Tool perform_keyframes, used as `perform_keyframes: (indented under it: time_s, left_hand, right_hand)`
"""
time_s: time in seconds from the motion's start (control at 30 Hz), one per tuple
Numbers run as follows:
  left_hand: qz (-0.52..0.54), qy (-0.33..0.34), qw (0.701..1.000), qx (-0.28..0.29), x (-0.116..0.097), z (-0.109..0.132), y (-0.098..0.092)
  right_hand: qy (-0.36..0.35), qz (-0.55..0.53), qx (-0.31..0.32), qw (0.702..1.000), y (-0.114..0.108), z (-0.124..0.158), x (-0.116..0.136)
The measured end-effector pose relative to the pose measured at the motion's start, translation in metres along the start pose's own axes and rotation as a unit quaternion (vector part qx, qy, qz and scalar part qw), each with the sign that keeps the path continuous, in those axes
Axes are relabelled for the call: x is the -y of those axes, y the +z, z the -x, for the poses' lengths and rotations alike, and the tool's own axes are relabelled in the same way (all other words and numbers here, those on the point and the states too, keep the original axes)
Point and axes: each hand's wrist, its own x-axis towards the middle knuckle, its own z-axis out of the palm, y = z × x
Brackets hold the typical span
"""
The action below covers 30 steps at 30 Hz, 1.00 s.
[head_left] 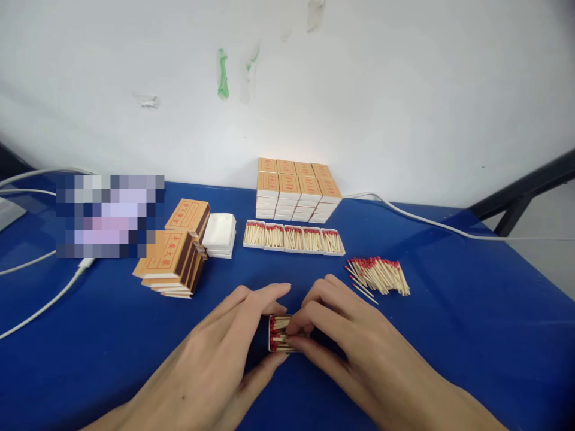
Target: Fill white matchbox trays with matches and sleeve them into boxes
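A small white matchbox tray (269,342) holding red-headed matches (279,324) lies low in the middle, in front of me. My left hand (224,344) grips it between the thumb on the near side and the fingers on the far side. Thumb and fingertips of my right hand (354,335) are closed together inside the tray's right part, on the matches there. These fingertips cover that part of the tray. To the right of my right hand sits a loose pile of matches (380,275), with a few single ones at its left edge.
Several filled trays (293,238) stand in a row before stacked finished matchboxes (296,188) by the wall. Left are orange matchbox sleeves (168,254) and a stack of white trays (219,230). White cables (417,224) cross the blue table (471,299); a pixelated area lies far left.
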Motion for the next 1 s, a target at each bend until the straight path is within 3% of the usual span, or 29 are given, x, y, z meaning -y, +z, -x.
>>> perform_keyframes:
  time_s: [0.27,0.57,0.87,1.0]
  left_hand:
    - [-0.008,-0.002,1.000,0.005,-0.002,-0.003,-0.001]
    - [-0.001,-0.003,1.000,0.021,-0.006,-0.004,-0.006]
    - [-0.032,-0.007,0.999,-0.009,-0.003,-0.004,-0.002]
    - [-0.044,0.016,0.998,-0.040,-0.010,-0.007,-0.006]
  right_hand:
    - [0.025,-0.024,-0.010,0.999,0.000,0.000,0.000]
    - [0.006,-0.047,0.041,0.998,-0.002,0.000,0.009]
    - [0.028,-0.031,0.001,0.999,-0.009,-0.001,0.009]
    - [0.046,-0.006,0.029,0.999,-0.008,0.000,0.004]
